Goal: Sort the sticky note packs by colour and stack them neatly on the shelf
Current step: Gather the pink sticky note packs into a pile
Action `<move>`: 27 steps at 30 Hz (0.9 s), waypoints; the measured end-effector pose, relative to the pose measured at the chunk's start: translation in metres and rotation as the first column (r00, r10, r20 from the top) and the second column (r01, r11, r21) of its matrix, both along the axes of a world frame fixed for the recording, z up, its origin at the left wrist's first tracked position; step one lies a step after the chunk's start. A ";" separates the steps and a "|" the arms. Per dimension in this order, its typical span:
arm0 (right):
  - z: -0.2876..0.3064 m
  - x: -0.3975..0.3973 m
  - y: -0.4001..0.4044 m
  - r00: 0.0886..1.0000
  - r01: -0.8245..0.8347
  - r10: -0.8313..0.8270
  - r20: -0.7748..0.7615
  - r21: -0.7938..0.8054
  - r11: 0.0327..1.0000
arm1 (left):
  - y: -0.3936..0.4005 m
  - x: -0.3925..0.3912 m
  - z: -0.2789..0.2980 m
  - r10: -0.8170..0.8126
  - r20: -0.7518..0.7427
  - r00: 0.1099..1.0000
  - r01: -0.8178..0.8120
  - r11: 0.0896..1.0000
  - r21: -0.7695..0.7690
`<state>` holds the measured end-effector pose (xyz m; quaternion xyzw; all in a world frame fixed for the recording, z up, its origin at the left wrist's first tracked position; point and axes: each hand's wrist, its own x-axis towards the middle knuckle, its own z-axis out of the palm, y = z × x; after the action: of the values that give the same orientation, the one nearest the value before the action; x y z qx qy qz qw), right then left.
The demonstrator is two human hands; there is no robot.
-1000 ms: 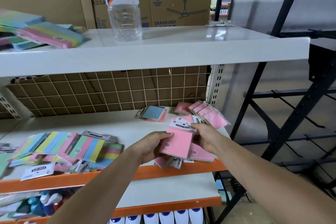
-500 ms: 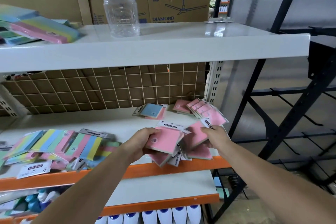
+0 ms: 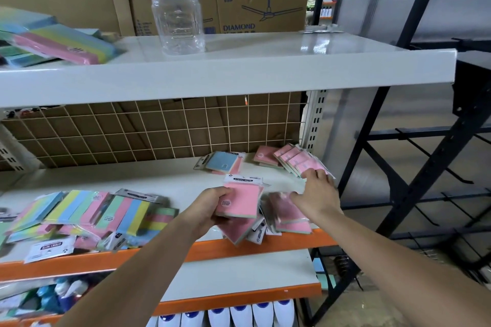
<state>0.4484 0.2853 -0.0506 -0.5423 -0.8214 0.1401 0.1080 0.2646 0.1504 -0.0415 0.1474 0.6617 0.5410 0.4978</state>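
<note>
My left hand (image 3: 210,207) grips a pink sticky note pack (image 3: 243,198) with a white header card, above the middle shelf (image 3: 148,183). My right hand (image 3: 317,194) lies with spread fingers on loose pink packs (image 3: 288,220) at the shelf's front right, its fingertips touching the leaning row of pink packs (image 3: 297,160) in the back right corner. A blue pack (image 3: 223,162) lies flat behind them. A jumble of multicolour striped packs (image 3: 87,215) covers the shelf's left part.
The top shelf (image 3: 265,66) carries a clear plastic bottle (image 3: 178,16), multicolour packs (image 3: 55,40) at the left and cardboard boxes (image 3: 260,0) behind. A wire grid (image 3: 148,130) backs the middle shelf. A black metal rack (image 3: 414,141) stands to the right. Bottles fill the lower shelves.
My right hand let go of the pack it shared with my left and moved right and back to the pink packs by the corner. My left hand kept its pink pack.
</note>
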 end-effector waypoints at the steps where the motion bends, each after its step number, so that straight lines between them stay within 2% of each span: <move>1: 0.003 -0.004 -0.004 0.994 -0.033 0.035 -0.101 0.024 0.999 | 0.001 0.001 0.000 -0.014 -0.004 1.000 0.014 1.000 -0.005; 2: 0.005 -0.009 -0.009 0.973 -0.062 0.056 -0.225 -0.019 0.998 | 0.002 0.001 -0.001 -0.029 -0.015 0.999 0.029 1.000 -0.012; 4: 0.009 -0.021 -0.017 0.922 -0.132 0.030 -0.387 -0.240 0.962 | 0.004 0.002 -0.004 -0.064 -0.049 0.997 0.063 0.998 -0.019; 7: 0.012 -0.031 -0.030 0.912 -0.234 -0.018 -0.410 -0.555 0.798 | 0.006 0.005 -0.003 -0.130 -0.080 0.988 0.130 0.991 -0.004; 10: 0.004 -0.032 -0.032 0.857 -0.332 -0.079 -0.509 -0.663 0.671 | 0.003 0.008 0.000 -0.148 -0.123 0.981 0.148 0.989 -0.012; 13: 0.002 -0.029 -0.025 0.831 -0.379 -0.098 -0.548 -0.686 0.620 | 0.000 0.005 -0.004 -0.128 -0.104 0.986 0.128 0.992 -0.005; 16: 0.003 -0.026 -0.017 0.834 -0.347 -0.105 -0.541 -0.663 0.663 | -0.003 0.001 -0.006 -0.089 -0.087 0.992 0.089 0.996 -0.003; 20: 0.003 -0.020 -0.005 0.791 -0.283 -0.236 -0.564 -0.680 0.676 | -0.013 -0.012 -0.013 -0.147 -0.222 0.964 0.126 0.987 -0.104; 23: 0.000 -0.013 0.000 0.861 -0.191 -0.172 -0.478 -0.618 0.763 | -0.018 -0.011 -0.016 -0.160 -0.291 0.943 0.113 0.979 -0.171; 25: 0.000 -0.010 0.001 0.918 -0.130 -0.099 -0.383 -0.529 0.839 | -0.018 -0.009 -0.018 -0.195 -0.431 0.881 0.084 0.961 -0.263; 27: 0.001 -0.009 0.000 0.953 -0.107 -0.040 -0.299 -0.458 0.883 | -0.016 -0.010 -0.022 -0.326 -0.621 0.713 0.040 0.903 -0.428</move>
<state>0.4399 0.2849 -0.0497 -0.5102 -0.7463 0.4167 0.0948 0.2550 0.1340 -0.0632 0.3003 0.8713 0.2556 0.2920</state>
